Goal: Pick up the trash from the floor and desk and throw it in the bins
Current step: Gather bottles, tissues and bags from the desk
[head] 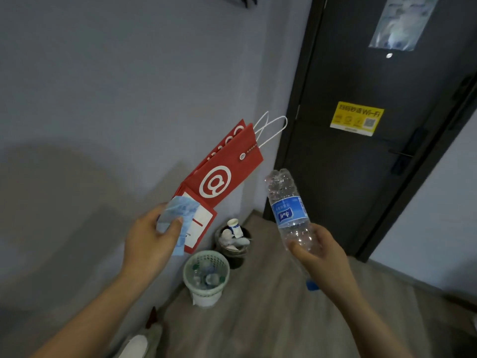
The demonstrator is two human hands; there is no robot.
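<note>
Clear crinkled plastic with a blue label: our right hand point(325, 251) curls around a bottle point(289, 210), base up. Our left hand point(152, 236) pinches a blue packet point(178, 210) and a red paper bag point(219, 182). Beyond stand a green mesh bin point(206, 254) and a dark bin point(236, 262), both holding trash.

The bottle point(289, 210) is clear glossy plastic, the red bag point(222, 171) matt paper, the green bin point(206, 277) perforated plastic, the floor point(271, 319) matt wood-look.
</note>
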